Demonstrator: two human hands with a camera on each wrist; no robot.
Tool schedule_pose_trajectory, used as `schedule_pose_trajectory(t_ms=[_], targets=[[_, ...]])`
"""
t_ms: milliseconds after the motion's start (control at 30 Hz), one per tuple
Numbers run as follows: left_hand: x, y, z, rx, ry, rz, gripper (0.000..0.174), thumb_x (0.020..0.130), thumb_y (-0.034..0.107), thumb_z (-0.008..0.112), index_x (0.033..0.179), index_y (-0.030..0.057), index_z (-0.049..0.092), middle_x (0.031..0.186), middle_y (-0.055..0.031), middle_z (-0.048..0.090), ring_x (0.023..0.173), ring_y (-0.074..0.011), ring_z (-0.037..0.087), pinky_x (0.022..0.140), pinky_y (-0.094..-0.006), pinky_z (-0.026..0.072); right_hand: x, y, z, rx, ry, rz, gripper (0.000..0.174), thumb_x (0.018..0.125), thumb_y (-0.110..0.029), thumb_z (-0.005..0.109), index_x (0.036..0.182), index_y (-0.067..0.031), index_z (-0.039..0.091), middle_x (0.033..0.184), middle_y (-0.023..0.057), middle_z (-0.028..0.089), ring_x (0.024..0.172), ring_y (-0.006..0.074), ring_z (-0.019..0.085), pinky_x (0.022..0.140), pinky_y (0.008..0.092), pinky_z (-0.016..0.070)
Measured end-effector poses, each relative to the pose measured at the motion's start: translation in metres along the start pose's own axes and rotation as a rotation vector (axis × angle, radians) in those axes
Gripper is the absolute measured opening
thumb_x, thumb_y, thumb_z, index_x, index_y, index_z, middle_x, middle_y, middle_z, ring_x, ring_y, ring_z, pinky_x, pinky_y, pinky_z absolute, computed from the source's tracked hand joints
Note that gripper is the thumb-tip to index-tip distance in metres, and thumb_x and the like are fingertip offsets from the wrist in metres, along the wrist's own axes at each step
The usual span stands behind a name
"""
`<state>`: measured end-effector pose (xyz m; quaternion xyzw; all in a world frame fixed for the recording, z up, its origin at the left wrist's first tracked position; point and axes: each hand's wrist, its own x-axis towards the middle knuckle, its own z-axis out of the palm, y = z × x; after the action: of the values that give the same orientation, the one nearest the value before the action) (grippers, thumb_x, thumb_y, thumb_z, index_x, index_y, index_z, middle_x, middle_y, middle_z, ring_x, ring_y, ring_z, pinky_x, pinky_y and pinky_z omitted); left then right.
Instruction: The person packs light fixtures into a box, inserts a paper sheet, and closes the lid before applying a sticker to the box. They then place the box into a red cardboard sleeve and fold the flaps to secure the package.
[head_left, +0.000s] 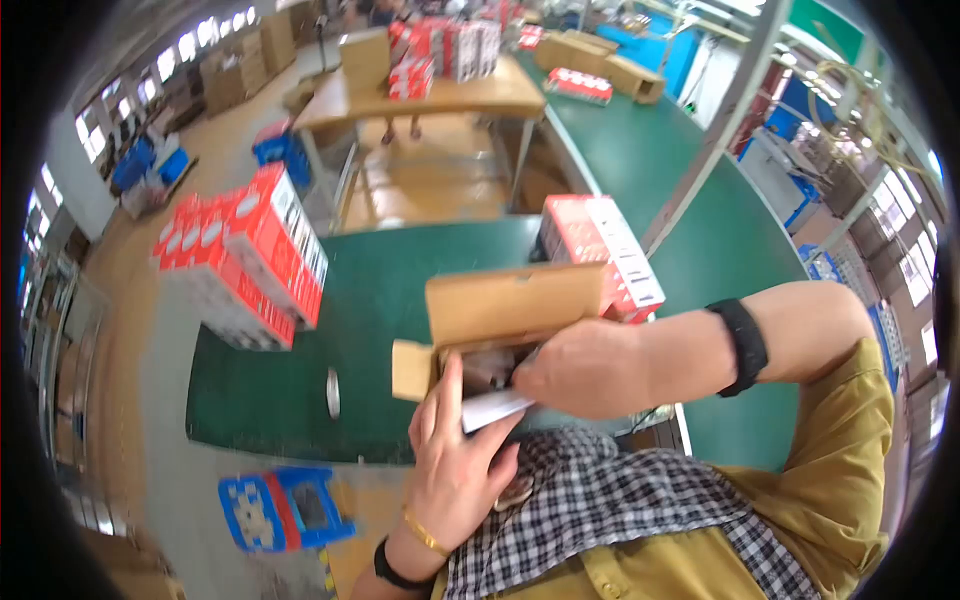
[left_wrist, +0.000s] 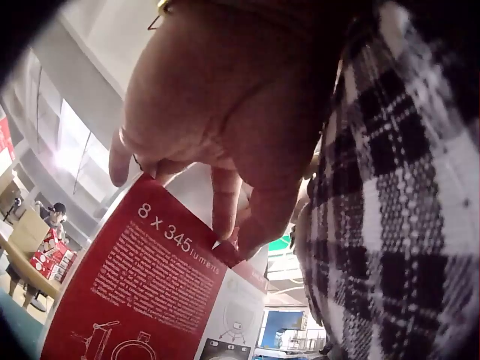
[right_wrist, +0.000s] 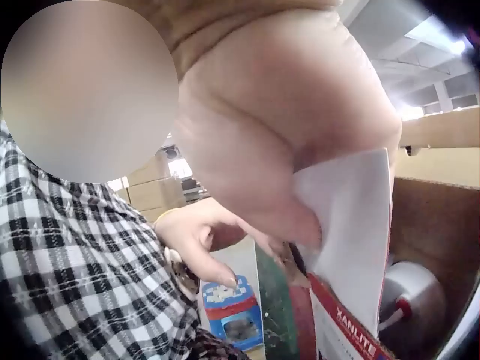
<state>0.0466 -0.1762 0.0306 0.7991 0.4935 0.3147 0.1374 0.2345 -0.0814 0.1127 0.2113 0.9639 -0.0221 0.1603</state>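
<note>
An open cardboard box (head_left: 515,305) stands at the near edge of the green table, its flaps spread. The left hand (head_left: 455,465) lies at the box's near left corner, fingers over its edge; in the left wrist view the left hand (left_wrist: 217,112) touches the top of the red printed side (left_wrist: 142,277). The right hand (head_left: 585,368) reaches over the box's right part, and in the right wrist view the right hand (right_wrist: 255,127) pinches a white sheet or flap (right_wrist: 352,217) by thumb and fingers. Beyond it a round white item (right_wrist: 414,300) lies inside the box.
Red and white boxes (head_left: 240,260) stand at the table's left, another (head_left: 600,250) behind on the right. A small white object (head_left: 333,393) lies on the green table (head_left: 370,260). A blue and red stool (head_left: 285,508) stands on the floor below. A metal post (head_left: 715,140) rises at the right.
</note>
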Motion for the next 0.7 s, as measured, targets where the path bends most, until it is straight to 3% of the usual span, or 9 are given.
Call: schedule_pose_trajectory(t_ms=[100, 167, 233, 300, 333, 400, 633, 700], targets=[[0.003, 0.003, -0.004, -0.034, 0.033, -0.008, 0.043, 0.074, 0.016, 0.076, 0.117, 0.0175, 0.070, 0.154, -0.0260, 0.028, 0.133, -0.0408, 0.040, 0.109, -0.0475, 0.0309, -0.007, -0.007, -0.022, -0.060, 0.017, 0.001, 0.015, 0.082, -0.011, 0.061, 0.094, -0.0015, 0.061, 0.078, 0.0146, 0.070, 0.071, 0.0295, 0.071, 0.058, 0.0397, 0.0569], [0.004, -0.001, -0.003, -0.017, 0.016, 0.019, 0.051, 0.072, 0.017, 0.077, 0.121, 0.0214, 0.068, 0.153, -0.0303, 0.025, 0.132, -0.0430, 0.040, 0.108, -0.0500, 0.0313, -0.010, -0.009, -0.034, -0.045, -0.026, 0.041, 0.016, 0.083, -0.012, 0.061, 0.094, -0.0013, 0.062, 0.080, 0.0148, 0.070, 0.074, 0.0301, 0.071, 0.061, 0.0402, 0.0571], [0.005, 0.003, -0.007, -0.005, 0.007, 0.015, 0.048, 0.074, 0.017, 0.077, 0.121, 0.0202, 0.069, 0.152, -0.0290, 0.027, 0.131, -0.0414, 0.041, 0.107, -0.0500, 0.0324, -0.005, -0.011, -0.034, 0.003, -0.071, 0.064, 0.016, 0.083, -0.012, 0.061, 0.095, -0.0010, 0.063, 0.082, 0.0149, 0.071, 0.077, 0.0307, 0.072, 0.064, 0.0406, 0.0573], [0.004, 0.004, -0.007, -0.003, 0.036, 0.059, 0.042, 0.080, 0.021, 0.075, 0.121, 0.0124, 0.067, 0.154, -0.0290, 0.025, 0.132, -0.0461, 0.039, 0.108, -0.0503, 0.0360, 0.008, -0.004, -0.017, 0.079, -0.111, 0.067, 0.017, 0.084, -0.013, 0.060, 0.094, -0.0015, 0.066, 0.088, 0.0147, 0.071, 0.085, 0.0314, 0.071, 0.071, 0.0415, 0.0573], [0.005, 0.008, -0.009, -0.026, 0.054, 0.045, 0.042, 0.076, 0.013, 0.076, 0.117, 0.0123, 0.069, 0.153, -0.0313, 0.024, 0.133, -0.0474, 0.037, 0.109, -0.0486, 0.0362, 0.014, -0.002, -0.008, 0.079, -0.102, 0.073, 0.017, 0.084, -0.013, 0.060, 0.094, -0.0015, 0.066, 0.088, 0.0147, 0.071, 0.085, 0.0314, 0.071, 0.071, 0.0415, 0.0573], [0.003, 0.007, -0.009, -0.017, 0.062, 0.066, 0.042, 0.076, 0.014, 0.076, 0.117, 0.0118, 0.069, 0.153, -0.0310, 0.024, 0.134, -0.0474, 0.037, 0.109, -0.0481, 0.0359, 0.023, -0.001, 0.004, 0.058, -0.186, 0.098, 0.021, 0.084, -0.016, 0.063, 0.099, -0.0046, 0.072, 0.098, 0.0143, 0.073, 0.094, 0.0323, 0.071, 0.075, 0.0425, 0.0570], [0.004, 0.008, -0.009, -0.036, 0.052, 0.076, 0.041, 0.078, 0.014, 0.075, 0.118, 0.0117, 0.070, 0.155, -0.0288, 0.024, 0.136, -0.0454, 0.036, 0.109, -0.0472, 0.0360, 0.027, -0.003, -0.021, 0.016, -0.137, 0.071, 0.017, 0.083, -0.016, 0.063, 0.093, -0.0046, 0.072, 0.094, 0.0125, 0.073, 0.090, 0.0302, 0.071, 0.075, 0.0397, 0.0572], [0.003, 0.008, -0.008, -0.035, 0.049, 0.077, 0.041, 0.078, 0.014, 0.075, 0.119, 0.0119, 0.070, 0.155, -0.0282, 0.024, 0.137, -0.0450, 0.036, 0.109, -0.0472, 0.0361, 0.030, -0.006, -0.022, -0.009, -0.242, 0.084, 0.017, 0.081, -0.016, 0.066, 0.091, -0.0045, 0.073, 0.094, 0.0117, 0.073, 0.090, 0.0291, 0.071, 0.076, 0.0386, 0.0573]])
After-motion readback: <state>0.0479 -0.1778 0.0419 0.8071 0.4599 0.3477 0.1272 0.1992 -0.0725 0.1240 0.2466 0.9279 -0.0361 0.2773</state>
